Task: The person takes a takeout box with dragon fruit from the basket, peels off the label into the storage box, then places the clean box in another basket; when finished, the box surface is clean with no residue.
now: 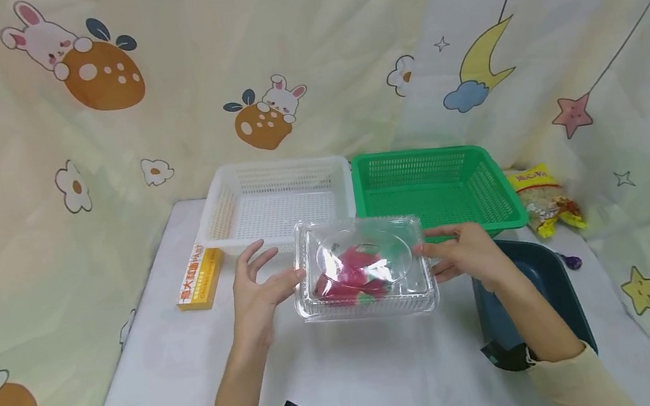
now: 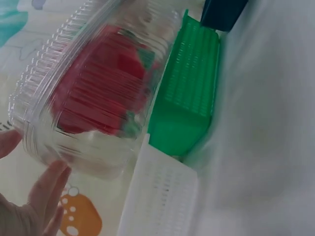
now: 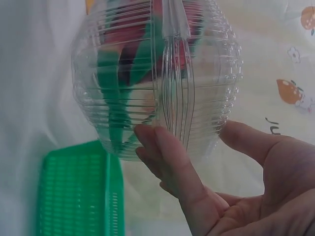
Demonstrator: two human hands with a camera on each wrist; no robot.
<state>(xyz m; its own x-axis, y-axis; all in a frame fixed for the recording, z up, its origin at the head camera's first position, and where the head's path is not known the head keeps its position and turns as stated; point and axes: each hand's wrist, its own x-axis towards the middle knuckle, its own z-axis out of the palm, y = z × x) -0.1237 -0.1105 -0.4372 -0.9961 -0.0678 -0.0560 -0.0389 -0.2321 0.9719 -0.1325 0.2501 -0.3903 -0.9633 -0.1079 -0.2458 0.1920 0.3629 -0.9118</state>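
A clear plastic clamshell box (image 1: 402, 291) with ridged sides is held above the white table. Red and green contents (image 1: 351, 278) show through it, but their kind cannot be told. My right hand (image 1: 467, 254) grips the box's right end; in the right wrist view, the thumb and fingers of this hand (image 3: 236, 187) lie on either side of the end wall. At the box's left end is my left hand (image 1: 256, 295), a digit reaching the edge while other fingers spread upward, apart from it. The left wrist view has fingertips (image 2: 59, 169) against the box's near end.
Behind the box stand a white basket (image 1: 217, 222) and a green basket (image 1: 504, 200). A yellow carton (image 1: 201, 279) lies at left. On the right are a yellow snack bag (image 1: 542, 197), a dark blue tray (image 1: 565, 291) partly under my right forearm, and a small purple item (image 1: 571, 261).
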